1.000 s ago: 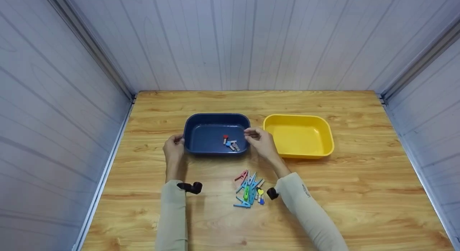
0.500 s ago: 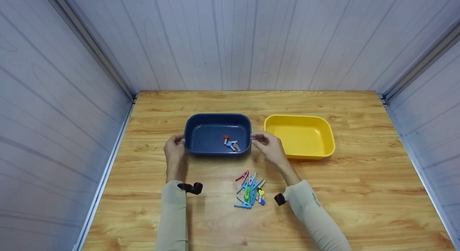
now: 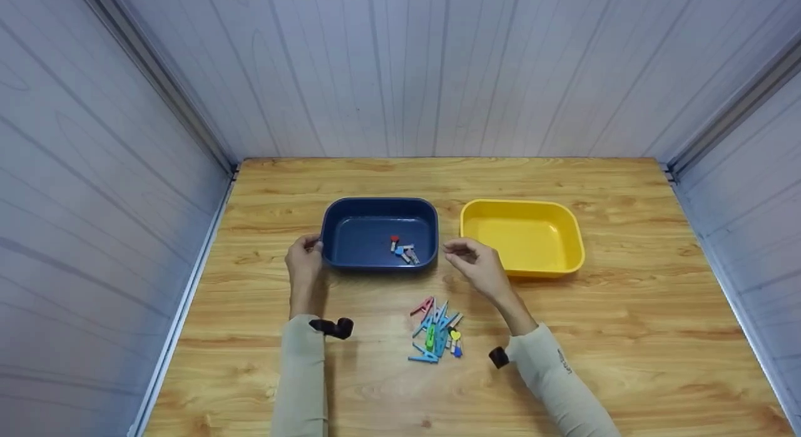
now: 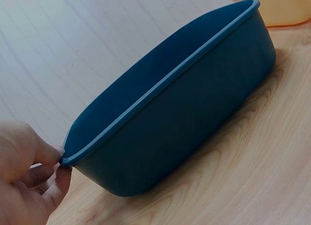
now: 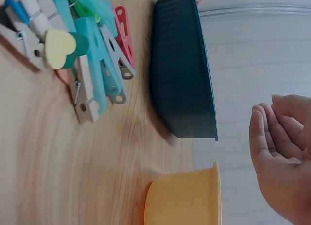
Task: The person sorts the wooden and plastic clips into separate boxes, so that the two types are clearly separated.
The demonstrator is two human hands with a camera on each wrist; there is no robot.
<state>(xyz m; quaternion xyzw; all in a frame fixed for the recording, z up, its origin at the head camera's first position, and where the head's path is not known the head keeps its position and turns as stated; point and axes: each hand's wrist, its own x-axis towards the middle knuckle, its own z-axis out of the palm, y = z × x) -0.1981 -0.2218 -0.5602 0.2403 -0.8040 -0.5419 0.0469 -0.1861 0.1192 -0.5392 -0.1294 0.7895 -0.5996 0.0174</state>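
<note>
My left hand [image 3: 305, 259] pinches the rim of the dark blue plastic basin [image 3: 355, 267] at its left end; the left wrist view shows thumb and fingers on that rim [image 4: 160, 89]. Inside the basin lie several small wooden clothespins [image 3: 403, 252], some with red or blue tops. My right hand [image 3: 479, 268] is just off the basin's right end, before the yellow basin [image 3: 544, 273]. Its fingers [image 5: 260, 132] are loosely bent and hold nothing. Nearer to me lies a pile of clothespins [image 3: 432, 330], plastic and wooden, one with a yellow heart [image 5: 59, 49].
Both basins stand side by side on a wood-grain table [image 3: 644, 299]. Pale panel walls [image 3: 407, 74] enclose the back and both sides. The clothespin pile lies between my two forearms, with the sleeves [image 3: 300, 374] on either side of it.
My right hand has drawn away from the blue basin's right rim, moving right and slightly toward me. The left hand stays at the left rim.
</note>
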